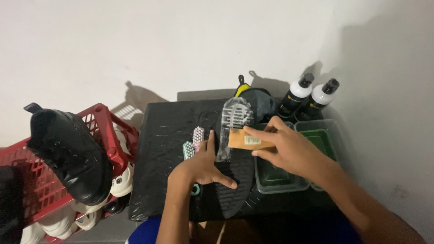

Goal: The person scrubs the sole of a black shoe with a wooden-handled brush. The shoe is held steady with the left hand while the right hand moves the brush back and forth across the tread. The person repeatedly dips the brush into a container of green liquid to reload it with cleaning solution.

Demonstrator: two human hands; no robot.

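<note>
Shoe (235,153) sole-up under flat open left hand (203,167); right hand (289,149) grips tan brush (246,139); white-capped black bottles (309,98) behind.

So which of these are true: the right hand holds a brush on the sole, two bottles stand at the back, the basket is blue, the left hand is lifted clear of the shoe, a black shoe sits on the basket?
1. The right hand holds a brush on the sole. True.
2. Two bottles stand at the back. True.
3. The basket is blue. False: red.
4. The left hand is lifted clear of the shoe. False: it presses on the sole.
5. A black shoe sits on the basket. True.
</note>
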